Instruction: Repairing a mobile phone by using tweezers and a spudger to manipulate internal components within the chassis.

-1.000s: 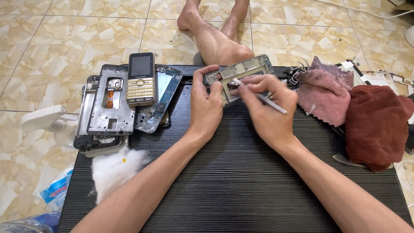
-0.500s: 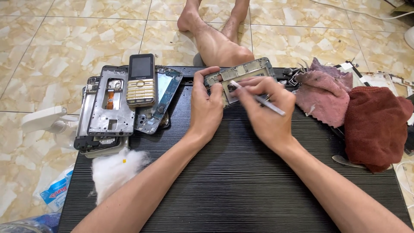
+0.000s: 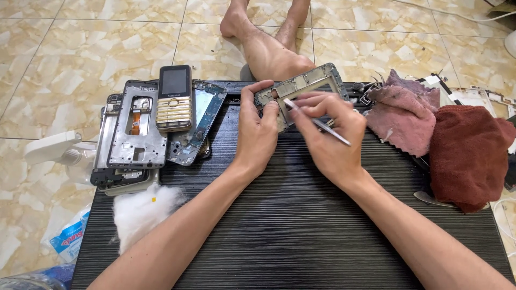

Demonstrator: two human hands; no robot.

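Metal and grey plastic make up the bare phone frame (image 3: 301, 86) at the twelve o'clock edge of the black ribbed surface (image 3: 290, 225), propped up off it so its inner face tilts toward the camera. The left hand (image 3: 258, 129) pinches the frame's left end, fingers closed on it with the thumb on top, which steadies it for fine work. The right hand (image 3: 328, 134) comes in from four o'clock, fingers closed pen-fashion around a thin silver tool (image 3: 317, 122) whose tip meets the frame's lower rail just beside the left thumb; the hold close to the tip suits precise picking.

At nine o'clock, within reach but clear of the hands, lies a loose heap of stripped phone frames (image 3: 134, 129) with a gold keypad phone (image 3: 174, 99) resting on top. A tuft of white cotton (image 3: 140, 212) sits at seven o'clock. At three o'clock, a pink rag (image 3: 406, 115) and a dark red cloth (image 3: 467, 156) are bunched, touching each other. Bare feet (image 3: 258, 37) rest on the tiled floor (image 3: 80, 48) beyond the surface.
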